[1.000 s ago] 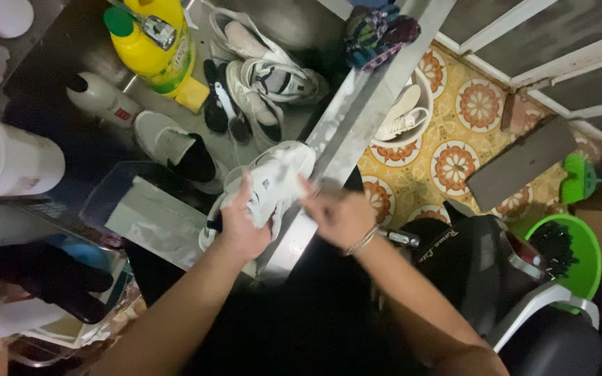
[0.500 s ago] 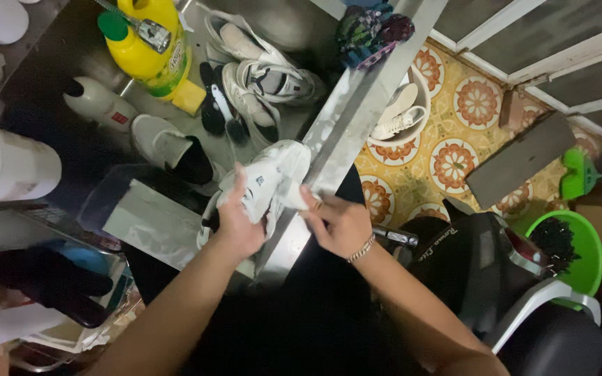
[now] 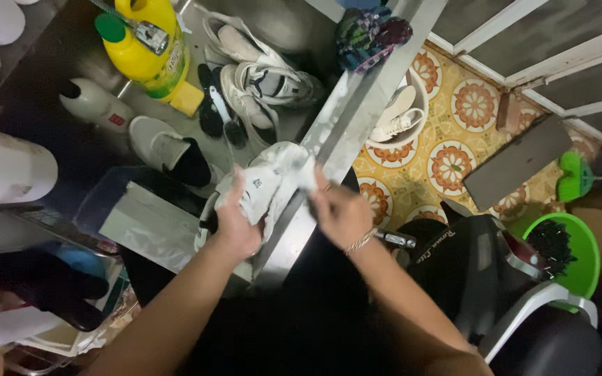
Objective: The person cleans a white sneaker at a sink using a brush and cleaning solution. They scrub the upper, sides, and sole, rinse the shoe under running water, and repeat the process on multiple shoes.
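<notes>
White sneaker (image 3: 263, 188) sits over the metal sink edge (image 3: 346, 132), held between both hands. Left hand (image 3: 235, 226) has its fingers wrapped around the sneaker's near side; right hand (image 3: 339, 212) pinches the shoe's far end with closed fingers. Beyond the sneaker, inside the sink, lie another pair of white sneakers (image 3: 259, 76), a black brush (image 3: 216, 108) and a yellow detergent bottle (image 3: 149, 49). Right of the sneaker, a white bowl (image 3: 398, 118) holding a shoe rests on the patterned floor (image 3: 454, 160).

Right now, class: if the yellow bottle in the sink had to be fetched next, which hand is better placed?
Probably the left hand: it grips the white shoe on the sink side, nearer the yellow bottle. The right hand sits beyond the ledge.
</notes>
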